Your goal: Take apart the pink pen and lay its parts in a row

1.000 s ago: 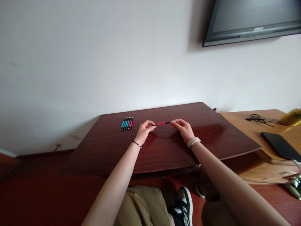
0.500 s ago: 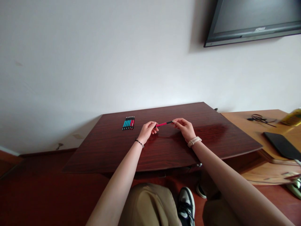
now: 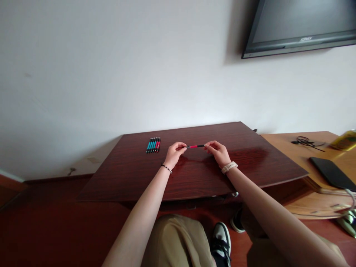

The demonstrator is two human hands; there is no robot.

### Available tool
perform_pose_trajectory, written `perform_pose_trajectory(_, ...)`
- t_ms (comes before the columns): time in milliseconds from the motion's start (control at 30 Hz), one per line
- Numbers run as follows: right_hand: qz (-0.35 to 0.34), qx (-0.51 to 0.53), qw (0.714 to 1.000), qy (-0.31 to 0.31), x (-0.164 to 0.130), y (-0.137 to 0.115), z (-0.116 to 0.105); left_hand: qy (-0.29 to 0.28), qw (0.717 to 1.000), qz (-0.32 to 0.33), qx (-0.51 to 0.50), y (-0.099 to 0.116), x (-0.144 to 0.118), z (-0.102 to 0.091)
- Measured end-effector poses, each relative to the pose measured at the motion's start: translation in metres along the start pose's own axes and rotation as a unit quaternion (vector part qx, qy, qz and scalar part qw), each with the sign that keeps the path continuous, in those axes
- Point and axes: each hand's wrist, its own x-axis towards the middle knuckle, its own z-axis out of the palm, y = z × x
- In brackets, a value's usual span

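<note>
Between my two hands a red and black pen (image 3: 194, 147) is held nearly level, just over the dark wooden table (image 3: 144, 178). Its left end is pinched by the fingertips of my left hand (image 3: 174, 154), which has a beaded bracelet at the wrist. My right hand (image 3: 219, 153), with a pale watch band below it, pinches the black right end. To the left of my hands lies a row of several pens (image 3: 152, 145), blue-green ones on the left and red on the right, side by side on the table.
A lighter wooden desk (image 3: 280, 142) adjoins on the right, bearing a black cable (image 3: 306, 141), a dark flat device (image 3: 332, 172) and a yellow package (image 3: 345, 141). On the wall above hangs a television (image 3: 300, 29). My knees and a sneaker (image 3: 221, 239) show below the table edge.
The pen has turned from a slant to nearly level. My left fingers have shifted to pinch its left end, while my right hand keeps hold of the other end.
</note>
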Motion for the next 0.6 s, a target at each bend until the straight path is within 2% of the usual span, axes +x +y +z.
perform_pose_trajectory(333,0.007,-0.103,0.994,-0.019,0.0010,0.0033,0.0014,-0.002,1.000,0.009,0.005,-0.0036,0.0007,-0.0024)
perform_pose_trajectory(600,0.009,-0.129,0.991,-0.018,-0.0002,0.0011,0.0032,-0.007,1.000,0.009,-0.003,-0.0071,0.0016,-0.0025)
